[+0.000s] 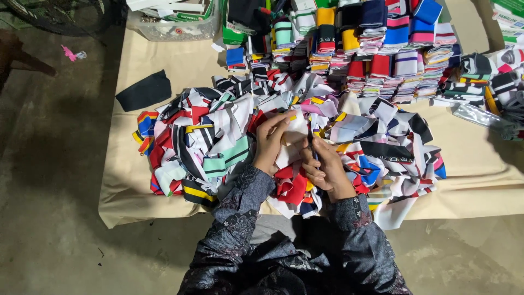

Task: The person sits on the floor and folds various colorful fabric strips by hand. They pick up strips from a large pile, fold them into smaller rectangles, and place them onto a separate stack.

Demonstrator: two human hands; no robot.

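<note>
Gripping a white fabric strip (295, 131), both hands (270, 143) (326, 166) work mid-heap (207, 142), sheet edge (125, 210) near.

A beige sheet (164, 82) covers the floor. On it, at the far left, lies a flat black fabric piece (144, 91). Folded striped cloth stacks (376, 52) stand in rows along the far edge. A clear plastic tub (174, 27) sits at the top left. A small pink scrap (70, 53) lies on the bare concrete floor (49, 180).
</note>
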